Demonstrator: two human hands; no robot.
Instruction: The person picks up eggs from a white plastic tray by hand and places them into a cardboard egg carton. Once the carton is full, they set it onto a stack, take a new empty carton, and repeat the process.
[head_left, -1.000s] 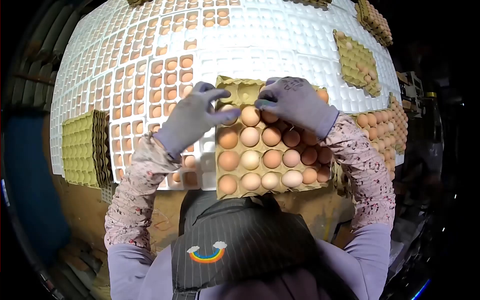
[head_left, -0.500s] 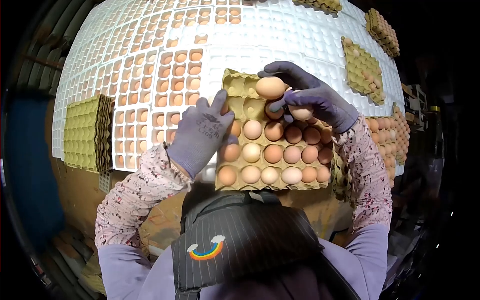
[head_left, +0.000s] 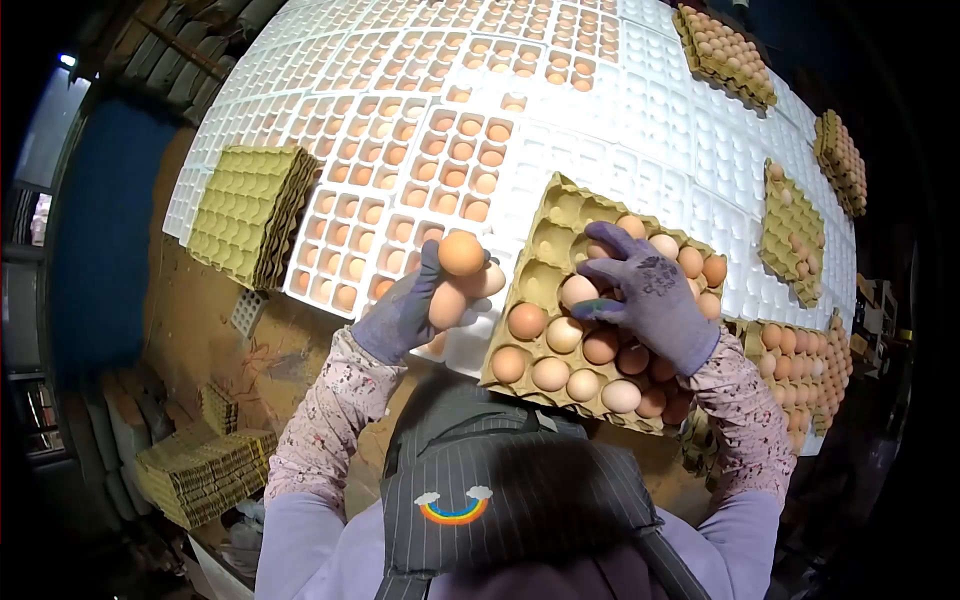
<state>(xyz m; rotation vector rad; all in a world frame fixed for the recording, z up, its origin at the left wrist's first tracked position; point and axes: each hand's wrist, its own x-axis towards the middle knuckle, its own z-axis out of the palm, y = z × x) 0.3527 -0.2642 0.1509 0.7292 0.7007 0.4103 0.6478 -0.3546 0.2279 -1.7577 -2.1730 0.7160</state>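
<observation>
Three eggs [head_left: 460, 254] sit bunched in my left hand [head_left: 400, 310], whose gloved fingers are closed around them above the white foam trays. My right hand [head_left: 645, 285], gloved in grey-purple, is over the pulp egg tray [head_left: 540, 285]. Its fingers are spread, with a pale egg [head_left: 578, 291] between the thumb and a fingertip; the palm side is hidden. Brown and cream eggs fill the near rows and the right side of the pulp tray. Bare cups show at its upper left.
White foam trays [head_left: 560, 150] cover the table, many cells on the left holding eggs [head_left: 455, 173]. A stack of pulp trays [head_left: 245, 215] stands at left. More egg-laden pulp trays [head_left: 725, 55] lie at the back and right. Stacked trays [head_left: 200, 475] stand on the floor.
The view has turned, shifting the table rightward. My left hand has left the pulp tray and now holds three eggs. My right hand, which held eggs above the tray, is now down among its eggs.
</observation>
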